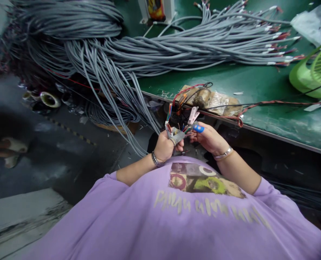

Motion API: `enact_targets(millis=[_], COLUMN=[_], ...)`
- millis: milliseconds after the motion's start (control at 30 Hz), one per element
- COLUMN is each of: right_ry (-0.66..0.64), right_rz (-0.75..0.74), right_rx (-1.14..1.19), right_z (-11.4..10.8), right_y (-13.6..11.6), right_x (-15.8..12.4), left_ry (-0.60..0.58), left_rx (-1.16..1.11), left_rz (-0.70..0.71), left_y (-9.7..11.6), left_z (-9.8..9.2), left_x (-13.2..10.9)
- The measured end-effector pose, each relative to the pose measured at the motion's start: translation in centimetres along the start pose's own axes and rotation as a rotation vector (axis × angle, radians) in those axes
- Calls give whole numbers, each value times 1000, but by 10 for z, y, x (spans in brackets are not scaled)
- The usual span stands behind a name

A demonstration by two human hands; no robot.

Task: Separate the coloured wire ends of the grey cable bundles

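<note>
My left hand [164, 146] is closed around the end of a grey cable, and grey tape wraps its thumb. Coloured wires [169, 117] fan up from the cable's stripped end. To the right, my right hand [207, 137], with blue tape on a finger, is closed in a pinch at thin coloured wires [186, 129] beside a dark round piece. A pink clip [193, 115] stands just above these fingertips, at the bench edge. Exactly how the wires meet the dark piece is too small to tell.
Long bundles of grey cable [160, 54] lie across the green bench [274, 112] and hang over its edge at left. A wooden block [203, 97] with wiring sits at the edge. A green fan [309, 76] stands at right. Another person's feet [12, 150] show at far left.
</note>
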State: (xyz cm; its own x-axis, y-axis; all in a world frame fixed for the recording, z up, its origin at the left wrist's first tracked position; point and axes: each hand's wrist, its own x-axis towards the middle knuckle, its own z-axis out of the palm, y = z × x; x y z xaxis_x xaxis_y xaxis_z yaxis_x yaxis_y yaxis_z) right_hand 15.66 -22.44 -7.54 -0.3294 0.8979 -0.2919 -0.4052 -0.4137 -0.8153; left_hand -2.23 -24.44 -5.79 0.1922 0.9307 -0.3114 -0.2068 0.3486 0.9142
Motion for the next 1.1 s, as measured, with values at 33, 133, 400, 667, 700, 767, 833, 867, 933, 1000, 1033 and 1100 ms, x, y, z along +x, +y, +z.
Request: enact_targets(millis=[33,133,400,667,700,767,833,867,933,1000,1033,1100], right_ry=[-1,34,145,356,374,358,284,245,193,186,185,170], right_rz=[3,-10,-66,-331,-359,-359,-292,-248,-172,-141,-139,-145], right_rx=[32,91,150,57,48,64,119,150,205,245,260,280], right_z=[0,1,17,14,14,16,18,19,20,20,19,17], right_y=[0,-2,-15,2,5,7,7,7,6,6,7,8], right_x=[2,11,28,33,35,39,42,43,44,45,46,47], left_ry=[4,-19,25,40,41,48,51,52,54,61,65,69], left_rx=[-28,-101,-181,-157,-155,-156,-160,-161,-165,-178,-186,-197], left_rz=[-6,-44,-66,-47,-48,-56,-66,-70,-75,-71,-69,-72], left_y=[2,9,11,10,10,11,10,10,8,7,6,4], left_z=[2,9,21,23,24,25,26,27,27,28,28,28], left_x=[-1,-3,3,4,4,4,3,3,3,3,3,3])
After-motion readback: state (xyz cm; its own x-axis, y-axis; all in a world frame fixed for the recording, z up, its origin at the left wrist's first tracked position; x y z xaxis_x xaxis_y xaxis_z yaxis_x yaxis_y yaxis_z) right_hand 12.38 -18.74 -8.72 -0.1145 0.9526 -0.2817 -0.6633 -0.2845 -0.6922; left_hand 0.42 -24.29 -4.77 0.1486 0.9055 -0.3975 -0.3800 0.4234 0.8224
